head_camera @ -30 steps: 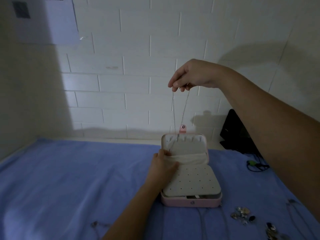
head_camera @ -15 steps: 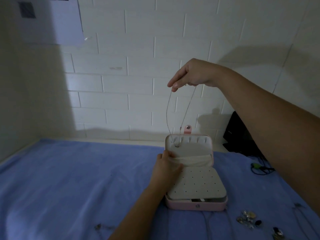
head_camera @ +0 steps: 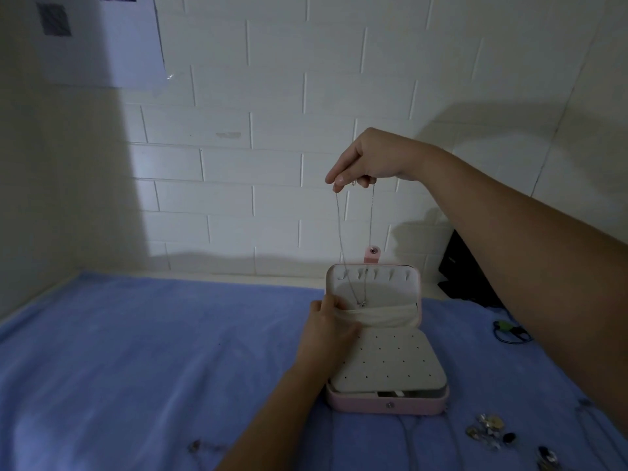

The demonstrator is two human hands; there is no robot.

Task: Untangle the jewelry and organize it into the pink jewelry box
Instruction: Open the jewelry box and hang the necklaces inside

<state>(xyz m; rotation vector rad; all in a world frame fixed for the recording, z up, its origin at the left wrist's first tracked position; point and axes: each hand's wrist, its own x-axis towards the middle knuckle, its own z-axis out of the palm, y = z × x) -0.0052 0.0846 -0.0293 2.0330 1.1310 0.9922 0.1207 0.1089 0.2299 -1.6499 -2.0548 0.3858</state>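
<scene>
The pink jewelry box (head_camera: 387,404) stands open on the blue cloth, its lid upright with a row of hooks and a cream fabric pocket (head_camera: 380,317). My left hand (head_camera: 328,329) grips the pocket's left edge and pulls it open. My right hand (head_camera: 368,163) is raised above the lid and pinches a thin silver necklace (head_camera: 339,232). The chain hangs in a loop, and its small pendant dangles just above the pocket mouth. A cream pad with small holes covers the box's base.
Loose earrings and small jewelry pieces (head_camera: 489,431) lie at the front right. Another chain (head_camera: 204,447) lies at the front left. A black object (head_camera: 465,270) and a dark cable (head_camera: 509,333) sit at the right by the white brick wall.
My right hand has come down, lowering the necklace so its pendant hangs deeper in front of the lid, near the pocket. My left hand keeps its grip on the pocket.
</scene>
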